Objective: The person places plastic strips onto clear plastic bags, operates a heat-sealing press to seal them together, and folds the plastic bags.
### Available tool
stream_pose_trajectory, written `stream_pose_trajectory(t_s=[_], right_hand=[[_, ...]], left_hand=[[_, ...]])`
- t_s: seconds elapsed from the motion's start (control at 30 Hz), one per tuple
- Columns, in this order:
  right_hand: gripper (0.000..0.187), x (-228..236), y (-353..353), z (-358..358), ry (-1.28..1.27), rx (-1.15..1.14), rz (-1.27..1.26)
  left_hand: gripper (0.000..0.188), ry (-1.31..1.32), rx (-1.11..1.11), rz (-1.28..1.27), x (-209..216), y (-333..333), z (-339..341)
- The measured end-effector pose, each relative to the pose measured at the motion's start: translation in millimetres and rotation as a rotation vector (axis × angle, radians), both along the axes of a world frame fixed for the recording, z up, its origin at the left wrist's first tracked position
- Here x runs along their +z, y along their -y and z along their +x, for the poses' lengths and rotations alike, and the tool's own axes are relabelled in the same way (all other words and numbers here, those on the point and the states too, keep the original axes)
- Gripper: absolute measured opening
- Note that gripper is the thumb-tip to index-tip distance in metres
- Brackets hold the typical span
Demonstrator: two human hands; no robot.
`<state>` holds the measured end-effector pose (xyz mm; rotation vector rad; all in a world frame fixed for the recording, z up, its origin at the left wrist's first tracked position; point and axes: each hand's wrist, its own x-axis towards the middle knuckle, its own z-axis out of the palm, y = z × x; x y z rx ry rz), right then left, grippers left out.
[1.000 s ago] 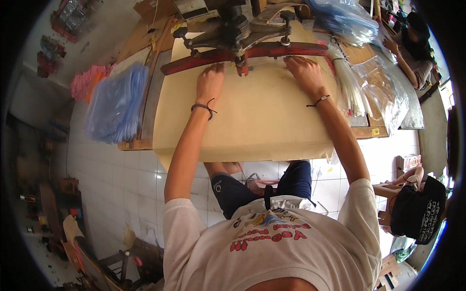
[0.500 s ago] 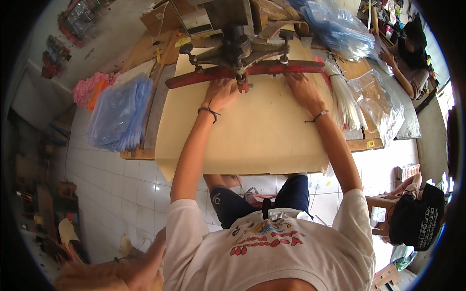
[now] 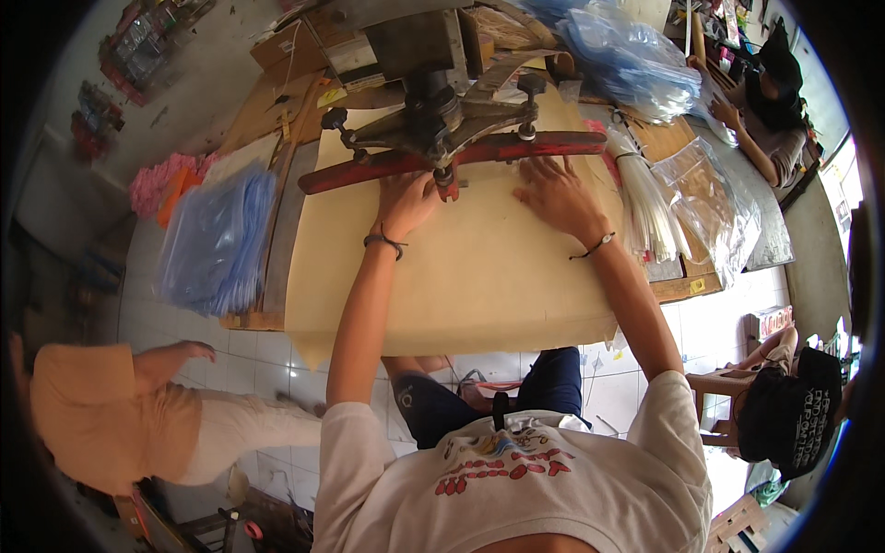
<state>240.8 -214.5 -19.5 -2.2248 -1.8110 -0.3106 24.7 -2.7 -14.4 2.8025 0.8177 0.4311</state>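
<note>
A machine with a long red bar [image 3: 539, 146] on a dark metal bracket [image 3: 433, 129] stands over a large tan sheet [image 3: 461, 276]. The sheet covers the work table in front of me. My left hand [image 3: 407, 206] rests on it, just left of the bar's central red fork [image 3: 447, 184]; the bar hides its fingertips. Flat on the sheet to the right, my right hand [image 3: 560, 195] has its fingers spread, the tips close to the bar's near edge. Neither hand grips anything that I can see.
Clear bluish plastic sleeves [image 3: 221, 240] lie stacked at the table's left, with more bags [image 3: 631, 69] at the back right. White strips [image 3: 650, 203] lie beside the sheet. One person [image 3: 120, 415] walks at lower left; two others sit on the right.
A person has come into full view at lower left. My right hand has slid back slightly from the bar, showing more of its fingers. The whole view has shifted slightly.
</note>
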Motion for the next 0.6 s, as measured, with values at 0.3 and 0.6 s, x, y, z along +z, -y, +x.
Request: stream_pose_trajectory(t_s=[0.3,0.6], right_hand=[[0.064,-5,-4,-22,-0.141,0.001,0.099],[0.056,1,2,-9,-0.184,0.120,0.121]], left_hand=[[0.026,0.074,-0.075,-0.096,-8,-12,0],[0.033,0.152,0.036,-0.048,-1,-2,6]])
